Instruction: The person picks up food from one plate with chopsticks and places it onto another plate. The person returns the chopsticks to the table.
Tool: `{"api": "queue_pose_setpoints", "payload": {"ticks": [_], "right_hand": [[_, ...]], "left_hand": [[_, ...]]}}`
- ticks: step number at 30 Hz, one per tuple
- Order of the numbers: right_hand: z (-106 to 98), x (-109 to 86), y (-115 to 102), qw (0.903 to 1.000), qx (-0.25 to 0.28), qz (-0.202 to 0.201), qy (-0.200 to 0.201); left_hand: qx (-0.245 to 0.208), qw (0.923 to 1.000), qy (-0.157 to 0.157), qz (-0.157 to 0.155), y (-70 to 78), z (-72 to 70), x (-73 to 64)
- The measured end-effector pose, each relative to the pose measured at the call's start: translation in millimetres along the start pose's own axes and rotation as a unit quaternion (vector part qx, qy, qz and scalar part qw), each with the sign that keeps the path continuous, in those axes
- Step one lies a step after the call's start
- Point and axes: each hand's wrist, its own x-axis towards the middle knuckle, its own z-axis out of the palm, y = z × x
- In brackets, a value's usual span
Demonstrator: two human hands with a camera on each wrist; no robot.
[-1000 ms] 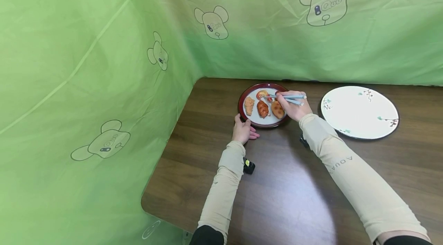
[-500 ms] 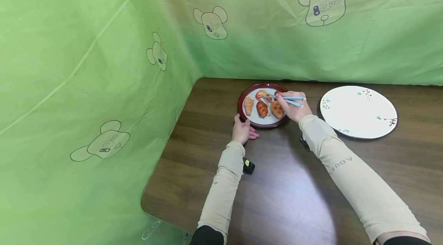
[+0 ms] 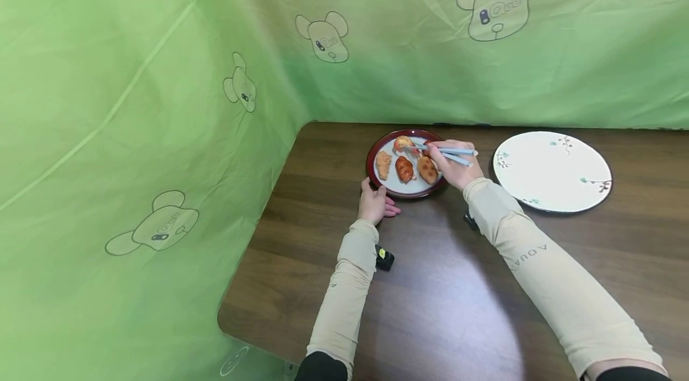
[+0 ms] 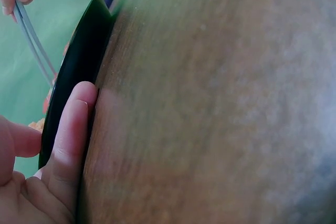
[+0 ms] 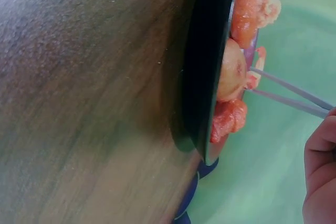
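Note:
My right hand (image 3: 457, 167) holds a pair of light blue chopsticks (image 3: 457, 152). Their tips reach a curled red-and-yellow piece of food, shrimp-like (image 3: 402, 144), at the back of a dark-red-rimmed plate (image 3: 372, 159); in the right wrist view the tips flank this piece (image 5: 258, 69). My left hand (image 3: 372, 204) grips the plate's near left rim, with the thumb (image 4: 23, 139) over the edge and a finger (image 4: 71, 135) along the dark underside (image 4: 79, 56). Also on the plate are a pale fried piece (image 3: 383, 164), a glazed brown-red piece (image 3: 405, 170) and a browned oval piece (image 3: 427, 170).
To the right stands a large white oval plate (image 3: 554, 171) with a twig-and-leaf pattern. Both plates rest on a brown wooden table (image 3: 301, 243). Green printed cloth (image 3: 409, 82) hangs behind the table and along its left side.
The red-and-yellow piece at the chopstick tips has tipped up slightly. The head view has shifted a little; the left hand stays at the plate's rim.

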Motion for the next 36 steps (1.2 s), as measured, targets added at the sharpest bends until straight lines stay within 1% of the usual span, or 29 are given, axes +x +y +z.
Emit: {"api": "queue_pose_setpoints", "payload": {"ticks": [4, 10, 13, 19, 21, 25, 27, 30, 36], "right_hand": [[-4.1, 0.4, -2.3, 0.9997, 0.007, 0.025, 0.003], [-10.9, -2.0, -4.2, 0.9961, 0.019, 0.085, -0.013], [-13.6, -3.4, -3.8, 0.9946, 0.018, 0.101, -0.015], [-21.3, -6.4, 0.6, 0.9927, 0.033, 0.116, -0.009], [-25.3, -7.6, 2.9, 0.9919, 0.041, 0.120, -0.003], [-36.4, -10.1, 5.9, 0.9924, 0.038, 0.116, 0.016], [-43.8, -11.4, 6.5, 0.9921, 0.041, 0.116, 0.023], [-57.0, -13.4, 7.9, 0.9919, 0.029, 0.120, 0.029], [-87.9, -20.7, 16.9, 0.9901, -0.008, 0.131, 0.050]], "left_hand": [[-0.003, 1.0000, 0.002, 0.000, -0.4, 0.4, -0.4], [-0.002, 1.0000, -0.002, -0.005, -1.7, 2.0, -0.5], [-0.002, 1.0000, -0.003, -0.006, -2.8, 2.9, -0.5], [0.002, 1.0000, -0.004, -0.005, -2.7, 4.4, -1.7], [0.002, 1.0000, -0.005, -0.006, -2.2, 4.8, -1.7], [0.003, 1.0000, -0.008, -0.003, -1.9, 4.4, -0.7], [0.004, 0.9999, -0.009, 0.000, -2.0, 3.2, 0.2], [0.002, 1.0000, -0.008, 0.002, -1.3, 1.7, 0.8], [-0.012, 0.9999, -0.010, -0.003, 0.4, -0.6, -0.2]]}}
